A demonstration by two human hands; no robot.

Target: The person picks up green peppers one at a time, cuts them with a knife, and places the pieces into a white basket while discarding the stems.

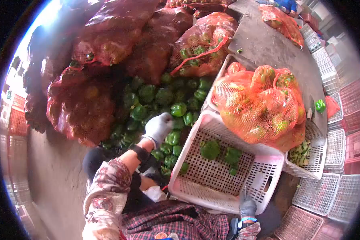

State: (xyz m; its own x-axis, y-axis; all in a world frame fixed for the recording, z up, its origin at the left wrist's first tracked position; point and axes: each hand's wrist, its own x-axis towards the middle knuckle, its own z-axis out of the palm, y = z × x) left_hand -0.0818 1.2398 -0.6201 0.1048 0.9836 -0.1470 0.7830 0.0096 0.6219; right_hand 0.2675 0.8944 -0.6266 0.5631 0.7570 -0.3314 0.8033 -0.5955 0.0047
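Note:
My left hand (158,129), in a pale glove, is over the heap of green bell peppers (147,93). Its fingers look curled and partly blurred; whatever they may hold is hidden. My right hand (248,206), in a grey glove, is closed at the near right corner of the white plastic crate (212,197). A thin, pointed thing (245,191) rises from that hand, too small to name. Inside the crate lie several green peppers (210,149), some against the far wall and one by the left wall.
Full red mesh sacks (80,106) stand behind the heap. An orange mesh sack of peppers (260,106) rests beyond the crate. To the right are another crate with pale green pieces (300,154), a loose pepper (320,106) and stacked crates (316,194).

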